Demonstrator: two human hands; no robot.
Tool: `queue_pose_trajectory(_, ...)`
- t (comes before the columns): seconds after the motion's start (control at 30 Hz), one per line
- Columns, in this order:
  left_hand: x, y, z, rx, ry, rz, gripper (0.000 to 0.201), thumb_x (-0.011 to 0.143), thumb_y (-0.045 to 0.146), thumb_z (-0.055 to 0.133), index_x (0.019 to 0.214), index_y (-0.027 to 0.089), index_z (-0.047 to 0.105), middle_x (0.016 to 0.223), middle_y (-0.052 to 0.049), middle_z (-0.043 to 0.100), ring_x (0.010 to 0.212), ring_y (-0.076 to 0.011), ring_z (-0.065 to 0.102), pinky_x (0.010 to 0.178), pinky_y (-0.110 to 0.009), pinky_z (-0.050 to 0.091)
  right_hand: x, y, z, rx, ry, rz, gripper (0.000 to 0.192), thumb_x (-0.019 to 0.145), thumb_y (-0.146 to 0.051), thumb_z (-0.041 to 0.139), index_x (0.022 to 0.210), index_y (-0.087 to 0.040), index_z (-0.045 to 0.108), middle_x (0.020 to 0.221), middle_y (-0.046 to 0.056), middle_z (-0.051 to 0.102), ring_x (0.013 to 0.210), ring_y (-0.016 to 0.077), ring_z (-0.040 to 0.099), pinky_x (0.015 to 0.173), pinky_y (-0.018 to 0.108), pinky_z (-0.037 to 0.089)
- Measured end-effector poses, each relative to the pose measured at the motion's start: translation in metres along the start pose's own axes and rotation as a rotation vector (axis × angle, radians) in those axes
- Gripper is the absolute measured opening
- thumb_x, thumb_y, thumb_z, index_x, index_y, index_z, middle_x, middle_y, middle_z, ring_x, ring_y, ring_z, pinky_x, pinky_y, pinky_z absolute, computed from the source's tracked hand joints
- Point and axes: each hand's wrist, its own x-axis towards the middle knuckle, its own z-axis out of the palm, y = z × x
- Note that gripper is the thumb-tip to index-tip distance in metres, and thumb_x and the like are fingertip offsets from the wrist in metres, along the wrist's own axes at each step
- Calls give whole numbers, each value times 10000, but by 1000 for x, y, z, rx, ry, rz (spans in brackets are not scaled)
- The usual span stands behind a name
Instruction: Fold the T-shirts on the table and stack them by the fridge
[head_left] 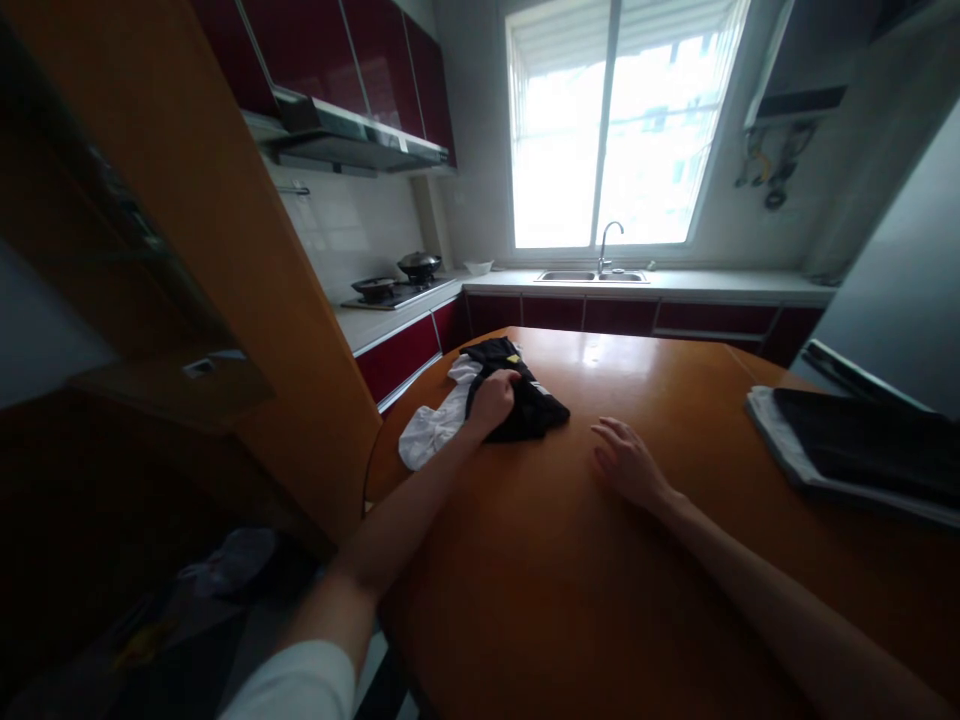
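The left hand (493, 398) was closed in a fist on the black garment (517, 395), which lay bunched toward the far left of the round wooden surface (570, 580), partly on top of a white cloth (431, 425) that trailed over the near-left edge. The right hand (626, 462) lay open and flat on the bare wood, fingers spread, well apart from the clothes and holding nothing.

The step in hand looked like pulling the black piece clear of the white one. To do that cleanly, the grip would be better placed on an edge or seam than on a wad of cloth, so that the fabric opened as it lifted. The free hand could pin the white cloth, since it hung near the edge and might be dragged off with it. Dark folded items (862, 450) lay at the far right.
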Motion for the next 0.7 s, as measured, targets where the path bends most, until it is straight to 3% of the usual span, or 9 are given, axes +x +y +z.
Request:
queue_pose_trajectory(0.07,-4,-37,-14,21,36,-83,422,894,34,409,1181,155,694,1211,-107,711,1183,-245,636,1100,-395,465,5,-27,6,49,-22,-82,398,980,-287,495,1351,-194,606,1488,142,501,1376,289,458,1153,483,397)
queue_pose_trajectory(0.17,-13,-80,-18,33,14,-160,473,848,11,413,1229,120,673,1248,-137,697,1209,-270,630,1108,-430,466,22,-67,19,60,-94,-159,435,972,-290,522,1392,-199,590,1569,144,408,1449,302,362,1190,495,326)
queue_pose_trajectory(0.3,-13,-104,-8,32,-68,-191,504,874,46,419,1331,109,621,1343,-133,659,1274,-247,604,1134,-377,447,56,-106,44,20,-201,-132,569,975,-358,543,1527,-250,456,1669,134,247,1518,341,227,1198,560,234)
queue_pose_trajectory(0.4,-9,-111,-3,40,-139,-179,505,959,147,402,1448,118,527,1461,-126,577,1375,-222,524,1168,-333,397,74,-116,61,0,-339,-76,539,1003,-452,491,1495,-234,497,1608,145,387,1496,336,287,1185,566,229)
queue_pose_trajectory(0.5,-9,-118,-4,70,-201,-165,549,1052,307,285,1559,113,372,1596,-125,412,1477,-205,387,1201,-325,332,78,-105,64,-43,-341,-5,511,1037,-494,391,1378,-173,597,1491,159,536,1431,321,399,1176,532,250)
queue_pose_trajectory(0.57,-9,-122,-5,97,-255,-150,583,1068,375,233,1587,123,318,1627,-114,355,1496,-203,350,1208,-335,307,74,-83,57,-90,-296,48,501,1043,-498,372,1301,-158,636,1436,161,582,1372,313,468,1160,495,281)
queue_pose_trajectory(0.7,-12,-126,1,191,-347,-151,621,987,508,465,1528,204,451,1591,-106,424,1484,-287,366,1219,-436,256,55,-9,24,-188,-276,183,459,1049,-450,365,1224,-145,660,1379,167,619,1286,294,552,1112,437,350)
